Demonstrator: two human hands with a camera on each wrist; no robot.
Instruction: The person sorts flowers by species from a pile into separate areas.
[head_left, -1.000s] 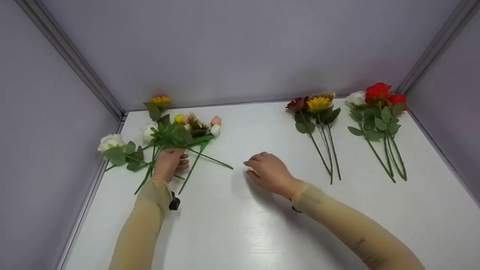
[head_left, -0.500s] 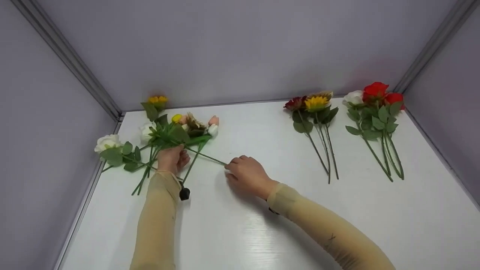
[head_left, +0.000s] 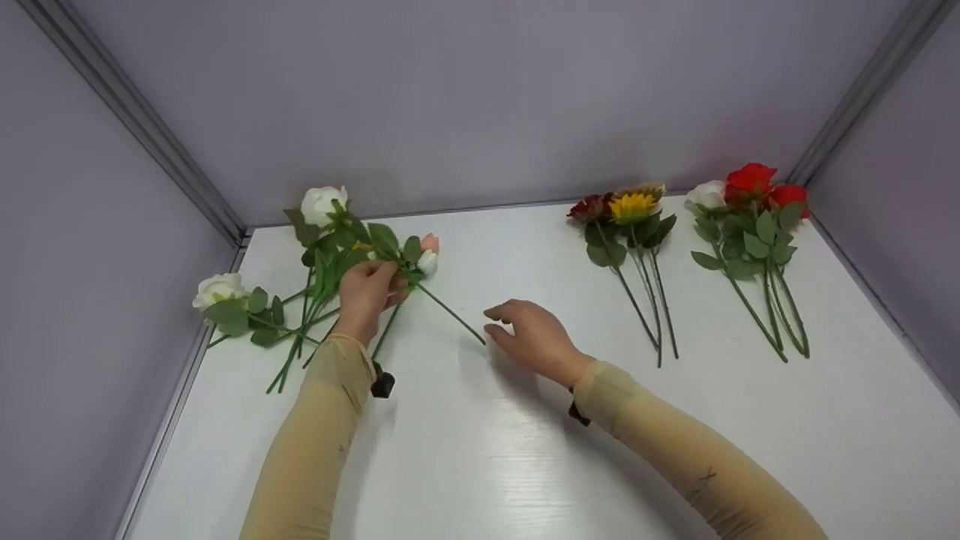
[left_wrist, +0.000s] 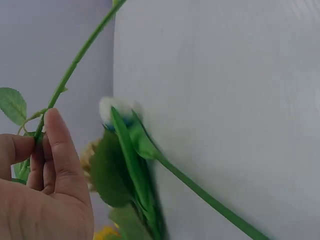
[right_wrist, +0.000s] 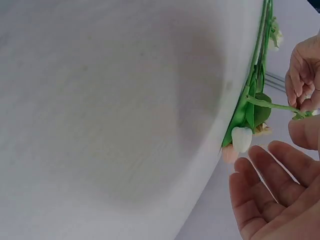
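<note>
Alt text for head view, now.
A person's left hand pinches the stem of a white rose over loose flowers on a white table; the right hand, holding nothing, is near the stem's lower end. A mixed bunch and a rose bunch lie at right.

I see a yellowish-tan left sleeve (head_left: 300, 442) and matching right sleeve (head_left: 667, 442), thin, wrinkled fabric. X-like dark marking (head_left: 705, 480) on the right one. Black blocky device (head_left: 383, 383) at left cuff, second dark piece (head_left: 579, 413) under right. Left hand (head_left: 365, 294), right hand (head_left: 538, 337): bare.
</note>
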